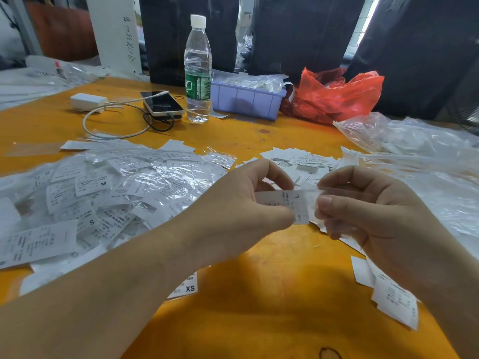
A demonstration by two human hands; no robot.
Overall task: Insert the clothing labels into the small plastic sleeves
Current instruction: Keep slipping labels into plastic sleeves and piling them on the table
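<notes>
Above the orange table [259, 294], my left hand [241, 200] pinches a white clothing label [285, 203] marked L between thumb and fingers. My right hand [363, 206] pinches a small clear plastic sleeve [315, 203] at the label's right end. Label and sleeve meet between the two hands; how far the label sits inside is hard to tell. A heap of sleeved labels [103, 193] covers the table to the left. Loose white labels [298, 156] lie beyond my hands, and a few more labels [388, 294] lie at the lower right.
At the back stand a water bottle [198, 71], a phone [162, 102] with cables, a white charger [88, 101], a purple bin [246, 98] and a red plastic bag [334, 95]. Clear plastic bags [414, 149] pile up on the right.
</notes>
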